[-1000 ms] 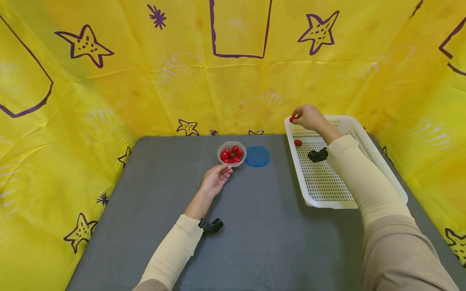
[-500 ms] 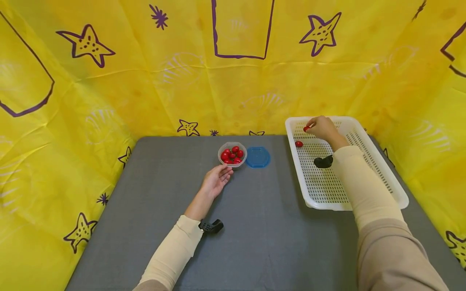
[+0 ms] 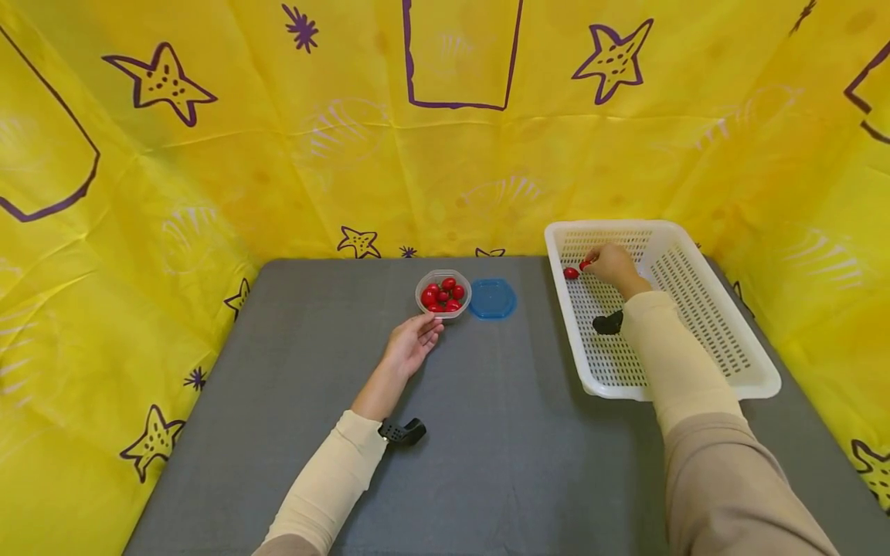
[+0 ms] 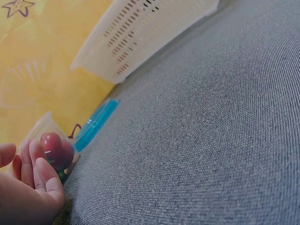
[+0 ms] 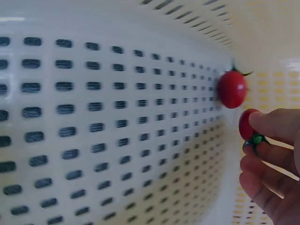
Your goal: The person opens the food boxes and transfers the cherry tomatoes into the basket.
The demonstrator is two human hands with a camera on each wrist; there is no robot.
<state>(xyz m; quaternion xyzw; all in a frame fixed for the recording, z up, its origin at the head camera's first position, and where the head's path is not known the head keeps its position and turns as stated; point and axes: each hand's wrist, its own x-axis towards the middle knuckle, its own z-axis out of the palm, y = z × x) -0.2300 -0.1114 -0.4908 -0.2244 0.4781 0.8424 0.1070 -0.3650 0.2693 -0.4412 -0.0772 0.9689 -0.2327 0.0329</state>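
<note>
My right hand reaches down inside the white perforated basket, pinching a cherry tomato between thumb and fingers. Its green stem end shows in the right wrist view. Close by, another cherry tomato lies against the basket's side. My left hand is at the near side of a small clear tub, fingers nearly straight and fingertips right at its wall. Several cherry tomatoes fill the tub. In the left wrist view the fingers overlap the tub.
A blue lid lies flat on the grey table just right of the tub. Yellow patterned cloth hangs behind the table and along both sides. The basket's raised rim surrounds the right hand.
With the tomato in its fingers, my right hand has gone from over the basket's far left corner down into the basket, beside the other tomato. The left hand stays at the tub.
</note>
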